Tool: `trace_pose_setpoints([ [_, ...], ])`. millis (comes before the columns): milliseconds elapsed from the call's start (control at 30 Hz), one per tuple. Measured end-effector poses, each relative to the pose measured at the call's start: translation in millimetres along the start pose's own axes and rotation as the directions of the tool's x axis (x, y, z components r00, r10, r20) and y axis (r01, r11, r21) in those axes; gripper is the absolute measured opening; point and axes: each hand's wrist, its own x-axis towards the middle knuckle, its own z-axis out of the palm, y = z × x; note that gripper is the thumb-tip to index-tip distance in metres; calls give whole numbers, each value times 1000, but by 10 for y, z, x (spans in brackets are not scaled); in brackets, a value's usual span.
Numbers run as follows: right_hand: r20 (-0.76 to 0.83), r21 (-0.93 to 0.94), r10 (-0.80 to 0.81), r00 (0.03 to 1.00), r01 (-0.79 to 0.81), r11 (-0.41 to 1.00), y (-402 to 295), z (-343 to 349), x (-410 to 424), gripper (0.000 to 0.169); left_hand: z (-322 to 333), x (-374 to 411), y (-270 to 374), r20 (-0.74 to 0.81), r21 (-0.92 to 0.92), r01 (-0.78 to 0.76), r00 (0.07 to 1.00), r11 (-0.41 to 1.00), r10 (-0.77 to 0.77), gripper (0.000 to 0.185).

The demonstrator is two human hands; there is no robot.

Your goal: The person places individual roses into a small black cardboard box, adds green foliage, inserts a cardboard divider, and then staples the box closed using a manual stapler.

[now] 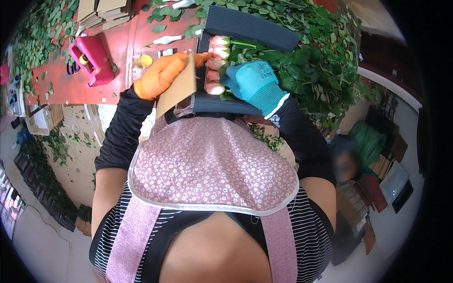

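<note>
My left hand (161, 76), in an orange glove, holds a flat piece of cardboard (180, 88), with a finger stretched towards the rose heads. Several pale pink roses (215, 63) lie in a column on a dark ribbed sheet (247, 26), their leafy stems pointing right. My right hand (251, 83), in a teal glove, is at the lower roses by their stems, its fingers curled; whether it grips them is hidden. Left of the roses, a rose bud in a white net sleeve (168, 39) lies on the red table (124, 46).
A pink plastic jug (95, 60) stands at the left, by blue-handled scissors (73, 68). Stacked cardboard (104, 12) is at the back left. Leafy stems (318, 70) cover the table's right side. Another person (345, 162) is at the lower right. A crate (44, 120) sits lower left.
</note>
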Motion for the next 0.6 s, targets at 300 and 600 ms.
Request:
trace_pose_setpoints([
  [300,23,37,-91,996,90,995,3,50,-87,20,-6,107,-219,102,-78,138,986,987,-130,55],
  [600,66,71,-55,996,50,996,143,107,-200,19,79,18,-124,-23,-95,88,996,992,-90,64],
])
